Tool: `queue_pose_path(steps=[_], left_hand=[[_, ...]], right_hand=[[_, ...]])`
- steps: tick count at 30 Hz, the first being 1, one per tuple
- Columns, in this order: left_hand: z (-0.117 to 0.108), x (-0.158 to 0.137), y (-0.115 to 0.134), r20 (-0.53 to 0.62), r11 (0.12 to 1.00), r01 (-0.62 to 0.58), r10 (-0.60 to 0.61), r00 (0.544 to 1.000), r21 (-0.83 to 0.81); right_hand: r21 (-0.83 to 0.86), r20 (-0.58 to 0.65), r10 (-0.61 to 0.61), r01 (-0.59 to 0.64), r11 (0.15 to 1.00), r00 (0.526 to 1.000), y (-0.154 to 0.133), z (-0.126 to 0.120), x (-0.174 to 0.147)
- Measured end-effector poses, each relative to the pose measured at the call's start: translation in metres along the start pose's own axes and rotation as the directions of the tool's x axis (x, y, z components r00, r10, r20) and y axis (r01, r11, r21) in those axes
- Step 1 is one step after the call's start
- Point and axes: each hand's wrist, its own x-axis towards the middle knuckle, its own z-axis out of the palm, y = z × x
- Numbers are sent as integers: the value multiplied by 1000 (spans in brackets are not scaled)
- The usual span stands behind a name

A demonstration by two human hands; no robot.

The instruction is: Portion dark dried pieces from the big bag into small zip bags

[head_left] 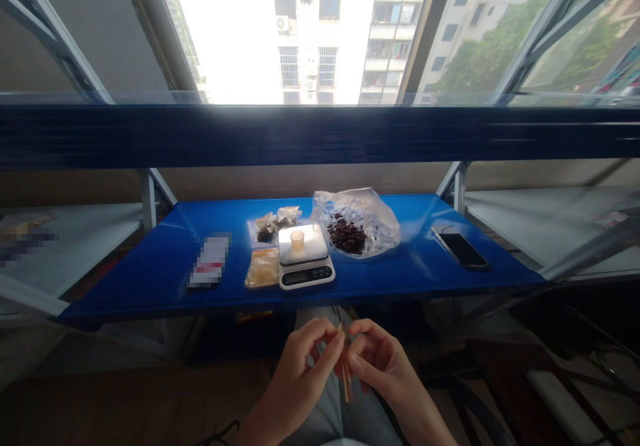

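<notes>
Both of my hands are together above my lap, in front of the table edge. Between thumb and fingers, my left hand [313, 359] pinches the top of a small clear plastic bag [347, 383] with an orange tint, seen nearly edge-on. My right hand [377, 363] has its fingers curled against the bag's other side. On the table beyond is a white digital scale [306, 276] with a small translucent cup [297, 240] on its plate. Left of it lies a packet of small clear bags [262, 269]. Behind the scale's right side, an open plastic bag [383, 226] holds dark dried pieces [346, 236].
The blue table [395, 276] carries a phone [461, 247] at right and a blurred-out white and red item [210, 261] at left. Small filled bags [275, 223] lie behind the scale. A blue shelf beam [320, 135] crosses above, with metal struts at both sides.
</notes>
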Motion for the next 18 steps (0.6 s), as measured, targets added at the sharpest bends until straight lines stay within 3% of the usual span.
queue_pose_path(steps=[5,11,18], left_hand=[[-4,3,-2,-103,997,-54,59,993,55],[-9,6,-13,-168,984,-80,106,980,157],[-13,-4,-18,-252,989,9,29,967,149]], right_hand=[[-163,-9,-87,84,983,996,-2,0,5],[-540,1,-190,160,826,982,-12,13,16],[-604,131,-185,227,764,974,-12,18,25]])
